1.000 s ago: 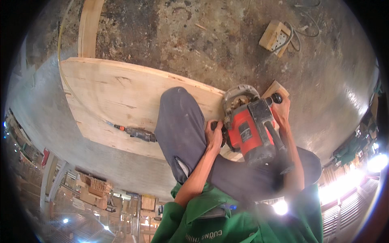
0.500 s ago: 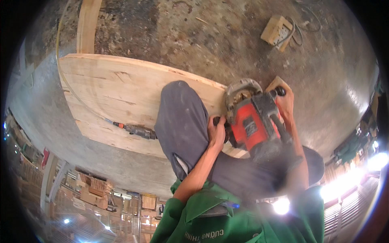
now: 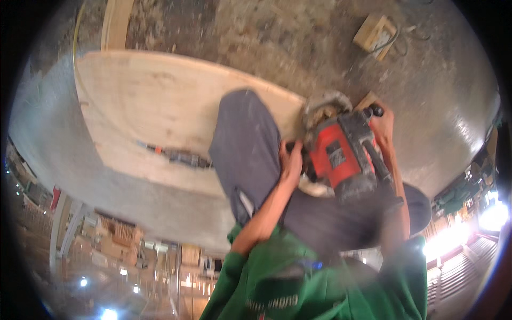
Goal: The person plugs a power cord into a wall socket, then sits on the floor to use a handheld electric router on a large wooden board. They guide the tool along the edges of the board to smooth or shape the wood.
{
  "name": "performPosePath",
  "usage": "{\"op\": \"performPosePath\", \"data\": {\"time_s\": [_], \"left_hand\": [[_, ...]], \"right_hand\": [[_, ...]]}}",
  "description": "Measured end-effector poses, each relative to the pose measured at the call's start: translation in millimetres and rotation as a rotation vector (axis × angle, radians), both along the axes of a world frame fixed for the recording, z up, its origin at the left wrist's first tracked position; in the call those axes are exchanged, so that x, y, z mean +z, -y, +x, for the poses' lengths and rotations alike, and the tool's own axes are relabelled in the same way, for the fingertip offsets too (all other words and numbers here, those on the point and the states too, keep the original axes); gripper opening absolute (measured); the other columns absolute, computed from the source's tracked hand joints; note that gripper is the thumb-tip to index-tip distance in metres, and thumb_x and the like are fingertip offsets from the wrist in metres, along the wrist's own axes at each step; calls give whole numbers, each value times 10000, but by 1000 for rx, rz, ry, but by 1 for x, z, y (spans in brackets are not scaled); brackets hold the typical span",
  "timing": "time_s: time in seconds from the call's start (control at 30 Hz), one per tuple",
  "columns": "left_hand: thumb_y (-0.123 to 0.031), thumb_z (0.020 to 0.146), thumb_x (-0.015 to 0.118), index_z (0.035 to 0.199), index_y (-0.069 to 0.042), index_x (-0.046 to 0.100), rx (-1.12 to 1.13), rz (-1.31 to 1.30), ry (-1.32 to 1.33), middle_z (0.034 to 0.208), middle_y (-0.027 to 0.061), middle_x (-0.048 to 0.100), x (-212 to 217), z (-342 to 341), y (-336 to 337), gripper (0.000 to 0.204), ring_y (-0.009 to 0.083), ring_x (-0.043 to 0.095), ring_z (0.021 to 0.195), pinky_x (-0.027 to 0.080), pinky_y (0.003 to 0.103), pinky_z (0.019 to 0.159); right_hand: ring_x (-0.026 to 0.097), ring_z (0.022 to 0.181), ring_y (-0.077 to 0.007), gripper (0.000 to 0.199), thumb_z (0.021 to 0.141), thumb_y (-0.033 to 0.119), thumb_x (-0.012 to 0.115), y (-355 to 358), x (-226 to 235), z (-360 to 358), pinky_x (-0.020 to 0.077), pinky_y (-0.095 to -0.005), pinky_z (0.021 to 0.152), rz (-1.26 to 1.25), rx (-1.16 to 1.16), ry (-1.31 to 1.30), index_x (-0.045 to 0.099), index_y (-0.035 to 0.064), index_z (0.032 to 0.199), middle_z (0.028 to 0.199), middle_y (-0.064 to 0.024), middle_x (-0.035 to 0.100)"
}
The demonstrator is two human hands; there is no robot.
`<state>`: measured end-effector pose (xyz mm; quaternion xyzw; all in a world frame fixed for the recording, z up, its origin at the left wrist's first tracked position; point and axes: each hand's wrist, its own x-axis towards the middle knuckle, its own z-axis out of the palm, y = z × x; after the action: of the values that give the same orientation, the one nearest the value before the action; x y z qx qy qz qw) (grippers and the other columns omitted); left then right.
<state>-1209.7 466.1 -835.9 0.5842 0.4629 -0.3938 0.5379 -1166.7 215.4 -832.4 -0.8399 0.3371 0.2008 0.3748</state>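
Observation:
A red and black plunge router (image 3: 337, 156) with a knob on each side stands at the right end of a large pale wooden board (image 3: 149, 101). My left hand (image 3: 291, 164) is closed round its left knob. On the other side, my right hand (image 3: 383, 129) grips the right knob, whose black end shows beyond the fingers. The cutter is hidden under the router's dusty base. My bent knee in grey trousers (image 3: 245, 144) covers part of the board just left of my left hand.
An air tool (image 3: 186, 158) with a thin hose lies on the board, left of my knee. A wooden strip (image 3: 117, 24) extends away at the far left. A wooden socket box (image 3: 374, 35) with a cable sits on the stained concrete floor (image 3: 256, 32), far right.
The whole view has shifted, so the board, router and socket box appear higher and slightly blurred. Both hands keep their hold on the router's knobs.

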Motion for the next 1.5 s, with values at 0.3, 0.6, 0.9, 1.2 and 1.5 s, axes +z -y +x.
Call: {"op": "performPosePath", "data": {"time_s": [0.3, 0.6, 0.9, 1.2, 1.5], "left_hand": [[-263, 827, 551, 966, -37, 514, -34, 89, -115, 876, 124, 539, 7, -4, 3, 268, 238, 551, 746, 446, 354, 702], [-113, 895, 414, 987, 57, 508, -562, 315, 659, 930, 259, 560, 4, 10, 10, 214, 435, 525, 875, 409, 442, 753], [-463, 877, 515, 666, 64, 569, -430, -60, 143, 553, 75, 492, -40, 34, 2, 570, 135, 436, 573, 387, 353, 552], [-674, 793, 473, 533, 40, 493, -613, -11, 37, 507, 86, 439, -51, 43, 2, 761, 168, 436, 543, 384, 382, 539], [-598, 848, 434, 664, 128, 542, -655, -75, -43, 551, 201, 501, -39, 34, -3, 756, 239, 506, 578, 408, 423, 619]], "right_hand": [[541, 688, -168, 181, 664, 116, 584, -9, 3, 2, 428, -284, 664, -43, 9, 30, 586, -5, 798, 703, -151, 583], [566, 688, -325, 245, 649, 190, 581, -3, -5, 10, 421, -378, 644, -167, 81, -44, 585, -6, 797, 714, -194, 583], [527, 608, -282, 192, 656, 137, 568, 1, -8, 0, 424, -354, 619, -140, 49, -72, 573, -7, 783, 665, -173, 562], [548, 649, -194, 164, 681, 110, 585, -5, -11, 10, 434, -313, 641, -87, 0, 31, 591, 2, 804, 674, -150, 572], [495, 622, -171, 121, 688, 84, 571, -7, 1, -6, 421, -297, 620, -64, 19, -30, 549, -9, 762, 663, -141, 533]]}}
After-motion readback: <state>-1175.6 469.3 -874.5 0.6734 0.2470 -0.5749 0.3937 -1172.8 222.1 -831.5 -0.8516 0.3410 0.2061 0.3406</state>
